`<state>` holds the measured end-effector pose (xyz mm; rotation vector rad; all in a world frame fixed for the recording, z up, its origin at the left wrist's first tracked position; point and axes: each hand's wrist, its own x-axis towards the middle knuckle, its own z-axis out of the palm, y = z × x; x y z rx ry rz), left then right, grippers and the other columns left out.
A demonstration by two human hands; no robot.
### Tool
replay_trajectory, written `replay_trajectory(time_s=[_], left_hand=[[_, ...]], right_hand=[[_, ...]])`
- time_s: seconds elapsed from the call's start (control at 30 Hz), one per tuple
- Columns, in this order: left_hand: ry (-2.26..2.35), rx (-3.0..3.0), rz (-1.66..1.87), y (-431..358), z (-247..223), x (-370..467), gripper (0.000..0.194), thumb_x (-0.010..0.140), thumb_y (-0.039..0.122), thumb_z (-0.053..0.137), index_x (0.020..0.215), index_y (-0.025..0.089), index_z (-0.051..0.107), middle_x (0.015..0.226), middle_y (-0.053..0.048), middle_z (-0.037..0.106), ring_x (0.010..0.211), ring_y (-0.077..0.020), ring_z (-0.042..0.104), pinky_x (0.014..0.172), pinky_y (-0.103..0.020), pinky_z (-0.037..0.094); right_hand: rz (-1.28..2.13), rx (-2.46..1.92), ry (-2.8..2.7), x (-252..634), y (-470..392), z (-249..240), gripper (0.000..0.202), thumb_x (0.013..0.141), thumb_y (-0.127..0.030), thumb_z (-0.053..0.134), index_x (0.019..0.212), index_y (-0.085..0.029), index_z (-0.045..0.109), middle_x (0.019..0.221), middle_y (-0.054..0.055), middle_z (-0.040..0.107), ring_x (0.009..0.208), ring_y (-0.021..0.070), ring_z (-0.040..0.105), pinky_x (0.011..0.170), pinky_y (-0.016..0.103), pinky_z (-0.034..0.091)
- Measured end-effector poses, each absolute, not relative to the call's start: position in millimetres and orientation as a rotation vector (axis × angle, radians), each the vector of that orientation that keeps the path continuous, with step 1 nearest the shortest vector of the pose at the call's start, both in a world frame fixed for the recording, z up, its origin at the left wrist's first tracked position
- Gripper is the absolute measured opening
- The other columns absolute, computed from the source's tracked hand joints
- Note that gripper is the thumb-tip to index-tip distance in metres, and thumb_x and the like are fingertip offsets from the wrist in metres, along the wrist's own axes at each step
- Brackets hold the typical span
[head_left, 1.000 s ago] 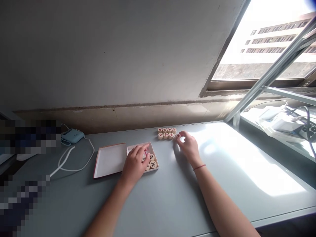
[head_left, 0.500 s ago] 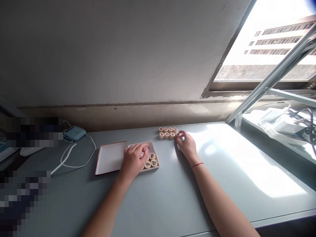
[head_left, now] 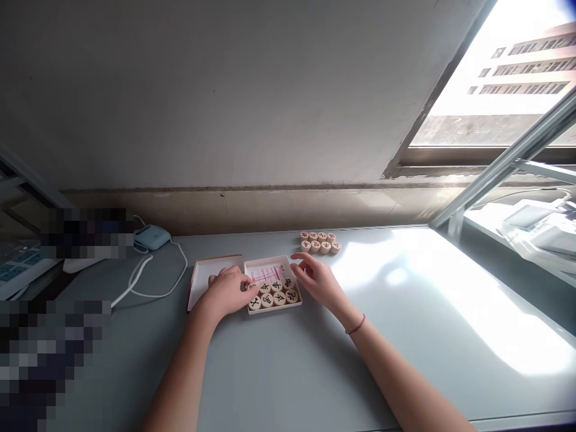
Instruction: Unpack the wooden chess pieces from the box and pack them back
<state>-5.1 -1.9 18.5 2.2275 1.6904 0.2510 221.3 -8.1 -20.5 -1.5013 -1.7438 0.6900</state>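
Observation:
An open shallow box (head_left: 297,304) holds several round wooden pieces (head_left: 279,298) with black characters in its near part; pink lines show on its bare bottom. To its left lies the white lid (head_left: 202,275). My left hand (head_left: 227,290) is over the lid and the box's left edge, fingers apart, thumb near the pieces, its grip showing nothing. At the box's right edge my right hand (head_left: 315,278) has thumb and forefinger apart with nothing between them. Farther back, several pieces with red characters (head_left: 325,246) stand in two rows on the table.
A light blue device (head_left: 153,237) with a white cable (head_left: 173,287) lies at the left on the grey table (head_left: 279,372). A wall runs behind the table. A metal frame and shelf with white devices (head_left: 535,214) stand at the right.
My right hand has left the red-character pieces and come back to the box, its fingers now apart. My left hand has moved left, uncovering more black-character pieces. The view has shifted slightly.

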Motion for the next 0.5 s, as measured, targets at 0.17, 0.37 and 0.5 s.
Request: replay_trajectory(time_s=[0.17, 0.37, 0.5], left_hand=[[1.731, 2.137, 0.311, 1, 22, -6, 0.022, 0.081, 0.041, 0.052, 0.077, 0.024, 0.067, 0.094, -0.005, 0.065, 0.091, -0.0255, 0.062, 0.084, -0.039, 0.044], [1.478, 1.865, 0.631, -6, 28, 16, 0.025, 0.084, 0.044, 0.051, 0.086, 0.023, 0.064, 0.087, 0.000, 0.067, 0.078, -0.0181, 0.060, 0.071, -0.028, 0.045], [1.296, 1.689, 0.690, -10, 26, 25, 0.035, 0.083, 0.052, 0.054, 0.098, 0.022, 0.065, 0.089, -0.001, 0.069, 0.080, -0.0180, 0.062, 0.071, -0.026, 0.046]], right_hand=[[0.591, -1.477, -1.723, 219, -9, -22, 0.022, 0.088, -0.033, 0.047, 0.098, -0.020, 0.062, 0.073, 0.002, 0.063, 0.065, 0.0161, 0.053, 0.060, 0.028, 0.043], [0.374, -1.058, -1.836, 195, -24, -16, 0.026, 0.084, -0.022, 0.059, 0.110, -0.026, 0.059, 0.109, 0.006, 0.065, 0.097, 0.0212, 0.058, 0.080, 0.035, 0.050], [0.274, -0.950, -1.866, 191, -26, -12, 0.021, 0.085, -0.015, 0.056, 0.103, -0.026, 0.059, 0.094, 0.002, 0.069, 0.087, 0.0193, 0.058, 0.078, 0.035, 0.050]])
